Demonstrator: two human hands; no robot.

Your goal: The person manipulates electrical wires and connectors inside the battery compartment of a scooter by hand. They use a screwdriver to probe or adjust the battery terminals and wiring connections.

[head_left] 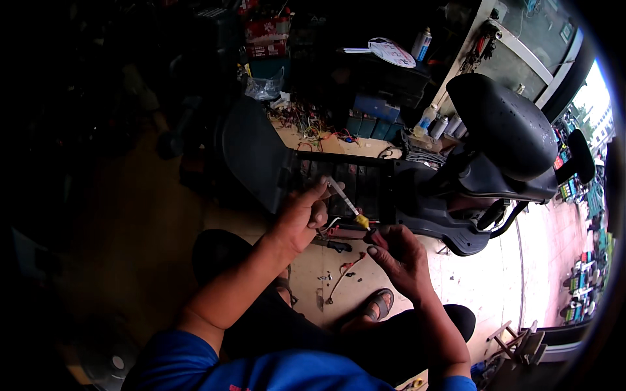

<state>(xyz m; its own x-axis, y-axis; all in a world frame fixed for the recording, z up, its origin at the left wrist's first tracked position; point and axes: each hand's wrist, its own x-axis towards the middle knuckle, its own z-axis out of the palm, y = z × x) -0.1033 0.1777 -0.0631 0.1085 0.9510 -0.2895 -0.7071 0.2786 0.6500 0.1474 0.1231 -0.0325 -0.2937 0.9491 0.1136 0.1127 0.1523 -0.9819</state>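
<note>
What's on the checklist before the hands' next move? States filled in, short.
1. Left hand has the slim white stick: ok, held near its upper end.
2. Right hand has the dark red piece: ok, held in the fingers.
3. Yellow end joined to the dark red piece: cannot tell, too small and dark.
4. Floor by the feet free of loose parts: not ok, a pale cable and small bits lie there.
5. Closed footwear: not ok, the right foot wears an open sandal.
</note>
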